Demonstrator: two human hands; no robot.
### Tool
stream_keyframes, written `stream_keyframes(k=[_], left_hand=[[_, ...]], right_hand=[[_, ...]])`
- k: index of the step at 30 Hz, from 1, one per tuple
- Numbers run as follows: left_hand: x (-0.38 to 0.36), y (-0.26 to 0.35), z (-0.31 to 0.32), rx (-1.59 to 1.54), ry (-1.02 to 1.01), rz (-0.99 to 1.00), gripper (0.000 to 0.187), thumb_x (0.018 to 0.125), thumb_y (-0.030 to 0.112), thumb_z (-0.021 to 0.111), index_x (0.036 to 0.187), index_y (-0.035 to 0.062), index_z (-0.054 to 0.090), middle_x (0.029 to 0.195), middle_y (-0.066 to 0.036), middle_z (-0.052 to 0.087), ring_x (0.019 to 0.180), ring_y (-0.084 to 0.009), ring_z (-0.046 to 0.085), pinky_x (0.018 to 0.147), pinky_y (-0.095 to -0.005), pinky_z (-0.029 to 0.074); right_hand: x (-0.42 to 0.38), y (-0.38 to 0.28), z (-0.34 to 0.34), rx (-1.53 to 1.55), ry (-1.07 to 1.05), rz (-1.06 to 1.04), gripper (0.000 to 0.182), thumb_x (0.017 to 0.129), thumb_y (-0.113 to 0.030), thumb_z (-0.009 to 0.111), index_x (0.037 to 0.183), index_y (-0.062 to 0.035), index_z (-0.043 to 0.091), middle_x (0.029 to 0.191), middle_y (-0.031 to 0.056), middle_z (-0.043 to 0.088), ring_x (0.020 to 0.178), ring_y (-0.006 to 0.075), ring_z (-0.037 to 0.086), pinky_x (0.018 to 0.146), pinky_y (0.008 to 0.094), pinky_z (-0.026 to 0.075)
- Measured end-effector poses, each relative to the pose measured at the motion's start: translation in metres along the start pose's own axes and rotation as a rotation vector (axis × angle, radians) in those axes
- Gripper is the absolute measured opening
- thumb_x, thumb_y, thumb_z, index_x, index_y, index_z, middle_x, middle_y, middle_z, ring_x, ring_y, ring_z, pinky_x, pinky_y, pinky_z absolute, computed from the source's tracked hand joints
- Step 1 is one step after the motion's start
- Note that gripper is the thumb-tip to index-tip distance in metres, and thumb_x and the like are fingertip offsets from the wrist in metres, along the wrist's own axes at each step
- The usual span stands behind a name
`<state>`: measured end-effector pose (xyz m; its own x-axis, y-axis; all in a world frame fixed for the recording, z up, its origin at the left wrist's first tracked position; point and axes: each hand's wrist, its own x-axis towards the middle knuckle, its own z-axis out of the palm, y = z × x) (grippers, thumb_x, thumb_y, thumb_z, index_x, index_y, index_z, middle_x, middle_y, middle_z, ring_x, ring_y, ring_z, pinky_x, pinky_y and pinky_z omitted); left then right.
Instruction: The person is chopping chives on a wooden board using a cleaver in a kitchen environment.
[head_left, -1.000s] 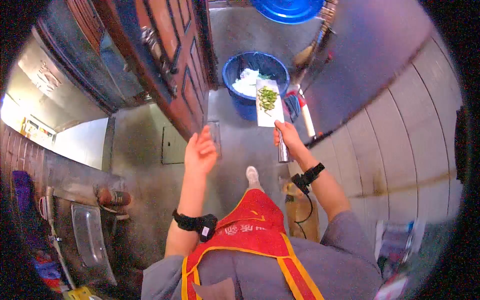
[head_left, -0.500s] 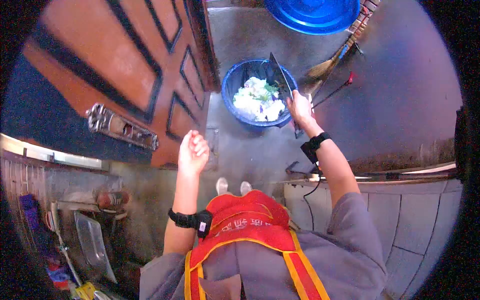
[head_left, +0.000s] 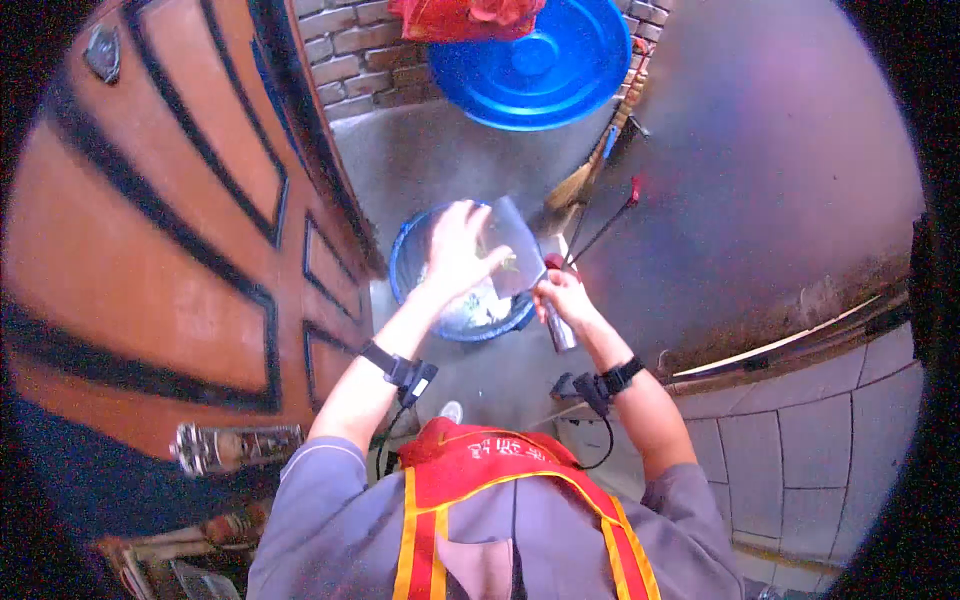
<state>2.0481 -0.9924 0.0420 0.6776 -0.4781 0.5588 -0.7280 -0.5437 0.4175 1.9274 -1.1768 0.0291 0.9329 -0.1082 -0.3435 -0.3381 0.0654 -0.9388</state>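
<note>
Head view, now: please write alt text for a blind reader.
A person's right hand holds a cleaver over a blue bin, with the left hand open beside the cleaver. Beyond are a broom and a round blue lid.

One head camera looks forward and down, from near above the left hand (head_left: 458, 248) and right hand (head_left: 565, 297).

The cleaver (head_left: 517, 240) is smooth metal, the lid (head_left: 535, 62) glossy plastic.

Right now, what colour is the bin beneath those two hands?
The bin is blue; the head view, the only one here, shows it.
</note>
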Motion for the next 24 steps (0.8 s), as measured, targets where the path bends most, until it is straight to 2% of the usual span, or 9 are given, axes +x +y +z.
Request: stream_keyframes(k=[3,7,13,16,17,18,20,23,24], left_hand=[[0.013,0.006,0.015,0.001,-0.267,0.192,0.082,0.074,0.05,0.063,0.137,0.0073,0.032,0.141,-0.024,0.027,0.132,-0.0383,0.023,0.11,-0.0482,0.015],[0.036,-0.015,0.04,-0.009,-0.113,0.23,0.076,0.077,0.049,0.06,0.136,0.0067,0.035,0.14,-0.024,0.029,0.132,-0.0395,0.024,0.109,-0.051,0.015],[0.07,-0.094,0.069,0.218,0.186,0.022,0.055,0.084,0.035,0.056,0.128,0.0039,0.043,0.132,-0.022,0.04,0.126,-0.0366,0.033,0.107,-0.047,0.022],[0.071,-0.097,0.057,0.124,0.181,-0.027,0.034,0.082,0.025,0.058,0.108,0.0032,0.055,0.116,-0.015,0.052,0.116,-0.0303,0.043,0.103,-0.0436,0.027],[0.071,-0.097,0.053,-0.01,0.162,-0.07,0.02,0.081,0.025,0.06,0.085,0.0055,0.06,0.095,-0.01,0.058,0.1,-0.0265,0.051,0.094,-0.0413,0.034],[0.071,-0.092,0.048,0.027,0.207,-0.065,0.021,0.08,0.026,0.061,0.071,0.0074,0.058,0.074,-0.008,0.057,0.086,-0.0257,0.054,0.088,-0.0404,0.036],[0.07,-0.086,0.035,0.116,0.084,-0.129,0.022,0.081,0.027,0.061,0.069,0.0083,0.059,0.066,-0.009,0.057,0.081,-0.0262,0.055,0.09,-0.0401,0.035],[0.075,-0.087,0.026,0.015,-0.183,-0.328,0.019,0.083,0.024,0.057,0.075,0.0091,0.063,0.062,-0.01,0.057,0.083,-0.027,0.057,0.097,-0.0417,0.032],[0.073,-0.09,0.024,0.03,-0.153,-0.321,0.016,0.084,0.023,0.055,0.082,0.0092,0.063,0.068,-0.011,0.059,0.085,-0.026,0.058,0.1,-0.0424,0.029]], right_hand=[[-0.008,-0.016,0.01,0.03,-0.024,-0.016,0.007,0.083,-0.01,0.052,0.082,-0.0042,0.05,0.064,0.0033,0.054,0.048,0.013,0.053,0.044,0.0274,0.047],[-0.023,-0.032,0.01,0.056,0.025,-0.034,0.007,0.082,-0.01,0.052,0.084,-0.0038,0.05,0.064,0.0037,0.054,0.047,0.0131,0.053,0.045,0.0278,0.047],[-0.028,-0.031,0.013,0.031,0.192,-0.142,0.015,0.081,-0.012,0.055,0.091,-0.002,0.05,0.064,0.0042,0.055,0.049,0.0139,0.054,0.048,0.0279,0.047],[-0.027,-0.032,0.012,-0.247,0.375,-0.262,0.022,0.081,-0.014,0.055,0.097,0.0002,0.05,0.068,0.0075,0.057,0.052,0.0151,0.057,0.051,0.0294,0.048],[-0.03,-0.034,0.013,-0.375,0.403,-0.234,0.032,0.079,-0.015,0.057,0.106,0.0001,0.049,0.076,0.0138,0.061,0.062,0.0207,0.063,0.057,0.0339,0.05],[-0.031,-0.036,0.013,-0.621,0.447,-0.293,0.041,0.078,-0.014,0.056,0.116,-0.0039,0.048,0.089,0.019,0.062,0.075,0.0261,0.065,0.064,0.0379,0.052],[-0.025,-0.025,0.01,-0.853,0.521,-0.676,0.054,0.077,-0.01,0.055,0.129,-0.012,0.041,0.097,0.0191,0.058,0.081,0.032,0.062,0.067,0.0419,0.052],[-0.038,-0.03,0.018,-1.242,0.456,-0.436,0.062,0.077,-0.005,0.053,0.135,-0.019,0.035,0.099,0.0184,0.053,0.077,0.0342,0.061,0.065,0.0431,0.052],[-0.04,-0.027,0.02,-1.27,0.438,-0.422,0.063,0.077,-0.004,0.052,0.135,-0.0206,0.034,0.098,0.0182,0.051,0.076,0.0345,0.061,0.065,0.0431,0.052]])
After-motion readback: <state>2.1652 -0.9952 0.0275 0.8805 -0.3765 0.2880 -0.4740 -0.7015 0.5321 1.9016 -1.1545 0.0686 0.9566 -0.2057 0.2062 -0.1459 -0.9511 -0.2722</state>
